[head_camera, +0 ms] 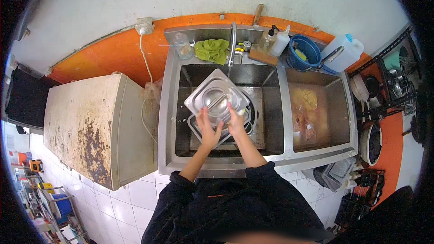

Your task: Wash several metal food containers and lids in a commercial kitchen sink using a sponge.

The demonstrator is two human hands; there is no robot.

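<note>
I hold a square stainless-steel pan lid (217, 78) tilted above the left basin of a steel sink (273, 108). The fingers of my left hand (209, 132) grip its near edge. At its near right side, my right hand (236, 122) has its thumb on top, close to the lid's raised handle (218, 101). A small pale yellow-green bit shows by the right fingers; its nature is unclear. Under the lid lie another steel pan or lid (194, 127) and a dark round vessel (255, 108), both partly hidden. The curved faucet (233, 40) rises behind the lid.
Cloudy brownish water (322, 122) with food scraps fills the right basin. Along the back ledge stand a green cloth (212, 49), an orange-brown block (262, 57), pump bottles (280, 42), a blue bucket (305, 52) and a white jug (343, 54). A rusty white cabinet (84, 125) borders the left side.
</note>
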